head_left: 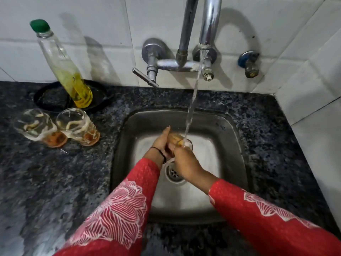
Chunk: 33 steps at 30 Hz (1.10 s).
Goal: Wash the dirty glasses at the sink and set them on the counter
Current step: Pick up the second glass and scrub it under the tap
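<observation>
One glass (pixel 180 140) is in the centre of the frame, held over the sink (pixel 230 154), lying on its side with its mouth turned to the right. I think it is tilted so that the water stream (pixel 192 106) from the tap (pixel 208 24) strikes near its rim and the dirt runs out into the basin, not onto the stone. The left hand (pixel 162 143) lies along the left side of the glass with fingers nearly straight, pressing on it, probably to steady or rub it. The right hand (pixel 184 159) has its fingers curled around the lower side of the glass and grips it.

At the left of the frame, two more dirty glasses (pixel 57 126) stand side by side on the dark counter (pixel 55 182), with white streaks and orange residue at the bottom. They seem to wait there, near the sink, for their turn. So there are three glasses in total.

Behind them, in the upper left, one bottle (pixel 64 67) with a green cap and yellow liquid leans in one black dish (pixel 103 97).
</observation>
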Tool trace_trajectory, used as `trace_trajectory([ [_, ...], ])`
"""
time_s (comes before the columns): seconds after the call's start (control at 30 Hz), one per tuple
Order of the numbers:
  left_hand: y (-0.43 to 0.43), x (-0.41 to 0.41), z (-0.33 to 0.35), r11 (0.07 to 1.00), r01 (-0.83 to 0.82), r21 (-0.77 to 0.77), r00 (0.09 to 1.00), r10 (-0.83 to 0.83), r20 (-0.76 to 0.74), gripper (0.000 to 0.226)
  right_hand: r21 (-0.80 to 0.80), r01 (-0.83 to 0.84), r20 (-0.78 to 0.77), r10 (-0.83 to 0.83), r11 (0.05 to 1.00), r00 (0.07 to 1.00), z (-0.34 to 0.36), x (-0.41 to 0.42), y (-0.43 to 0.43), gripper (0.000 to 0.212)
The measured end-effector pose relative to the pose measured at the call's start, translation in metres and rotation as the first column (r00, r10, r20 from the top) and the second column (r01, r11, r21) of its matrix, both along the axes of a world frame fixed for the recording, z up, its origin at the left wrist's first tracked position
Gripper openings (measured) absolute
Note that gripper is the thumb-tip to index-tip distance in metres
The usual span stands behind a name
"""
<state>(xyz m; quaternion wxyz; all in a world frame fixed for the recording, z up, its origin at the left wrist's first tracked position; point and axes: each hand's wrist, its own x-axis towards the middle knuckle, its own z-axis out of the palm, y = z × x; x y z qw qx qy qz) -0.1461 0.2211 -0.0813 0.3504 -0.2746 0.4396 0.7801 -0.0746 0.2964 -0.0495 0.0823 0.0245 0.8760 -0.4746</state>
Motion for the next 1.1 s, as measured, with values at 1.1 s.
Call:
trace_trajectory([
  [1.1,-0.004,-0.025,0.015,0.991,-0.076,0.106,0.989,0.061,0.136,0.07,0.652,-0.483,0.156,0.52,0.585,0.84,0.014,-0.044,0.036,0.04],
])
